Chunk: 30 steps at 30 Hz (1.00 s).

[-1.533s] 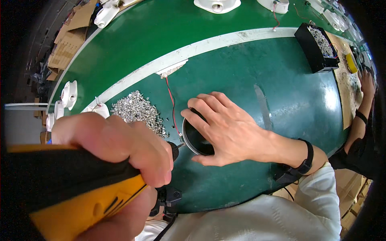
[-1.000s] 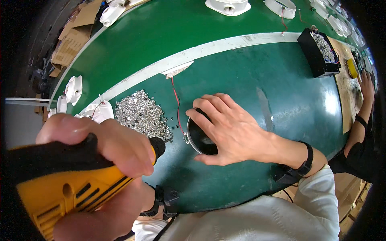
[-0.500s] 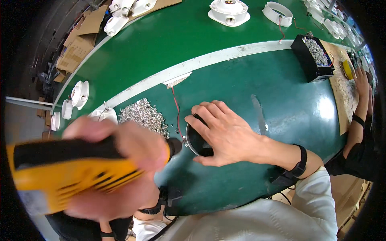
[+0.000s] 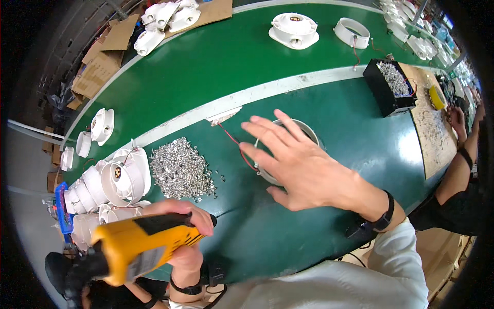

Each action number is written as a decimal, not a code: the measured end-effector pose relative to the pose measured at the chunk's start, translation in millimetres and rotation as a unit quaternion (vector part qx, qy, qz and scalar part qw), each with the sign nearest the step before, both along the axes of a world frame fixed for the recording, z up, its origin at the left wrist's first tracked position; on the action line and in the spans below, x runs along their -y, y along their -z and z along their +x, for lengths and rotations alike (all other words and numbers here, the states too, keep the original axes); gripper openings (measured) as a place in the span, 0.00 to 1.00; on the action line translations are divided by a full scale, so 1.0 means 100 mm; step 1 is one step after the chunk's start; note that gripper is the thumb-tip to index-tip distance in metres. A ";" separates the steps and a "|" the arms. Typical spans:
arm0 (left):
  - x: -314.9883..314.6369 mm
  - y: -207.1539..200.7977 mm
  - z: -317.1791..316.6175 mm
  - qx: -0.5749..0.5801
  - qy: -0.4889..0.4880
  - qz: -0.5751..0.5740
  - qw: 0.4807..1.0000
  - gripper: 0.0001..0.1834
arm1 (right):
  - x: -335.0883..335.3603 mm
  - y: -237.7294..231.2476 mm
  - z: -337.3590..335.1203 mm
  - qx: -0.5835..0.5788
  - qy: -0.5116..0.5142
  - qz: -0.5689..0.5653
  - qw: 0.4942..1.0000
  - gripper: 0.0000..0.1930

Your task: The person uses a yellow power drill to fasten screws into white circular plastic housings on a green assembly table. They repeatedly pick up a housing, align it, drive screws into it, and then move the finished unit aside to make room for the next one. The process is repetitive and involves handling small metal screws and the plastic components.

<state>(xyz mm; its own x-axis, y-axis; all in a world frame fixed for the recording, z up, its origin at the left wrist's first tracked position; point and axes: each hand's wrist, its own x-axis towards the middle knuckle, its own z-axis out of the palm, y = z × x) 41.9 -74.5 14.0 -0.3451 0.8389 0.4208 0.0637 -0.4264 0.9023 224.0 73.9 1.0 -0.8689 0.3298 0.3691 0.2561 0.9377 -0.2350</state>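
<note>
Clearly, the left hand [image 4: 201, 221] is clenched round a yellow-and-black power drill [image 4: 144, 244], fingers wrapped over its body, dark nose pointing rightward and apart from the ring. Right hand [image 4: 309, 177] released: palm down, fingers spread, nothing clasped; it lies over a white ring [image 4: 309, 131], whose rim shows beyond the fingers and in the gap by the thumb. Whether the fingertips touch the rim, cannot tell. Ring stands on the dark green worktop [image 4: 257, 244], well to the right of the drill grip. A red wire [image 4: 231, 135] runs from the ring's left side, near the right fingertips, outward to a small white piece [image 4: 225, 116] against the pale strip [image 4: 267, 93]. Straight out from the left grip, a loose heap of silvery screws [image 4: 182, 169], few strays on its right. Left of that same grip, just beside the drill, white housings [image 4: 85, 193] crowded together, a blue bin [image 4: 64, 211] at their far side. Outward and right of the open hand: black box [image 4: 377, 94] filled with screws, then a brown board [image 4: 423, 131] bearing a yellow roll [image 4: 436, 98], a co-worker's hand [image 4: 457, 121] near it. Beyond the strip, farthest from both grips, more white parts [image 4: 294, 32] sit on a brighter green surface [image 4: 216, 62].
</note>
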 end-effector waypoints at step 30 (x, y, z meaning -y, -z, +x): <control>0.12 0.20 0.04 0.051 -0.034 0.038 0.997 0.36 | -0.86 -0.08 -0.37 -0.097 0.207 0.065 0.971 0.10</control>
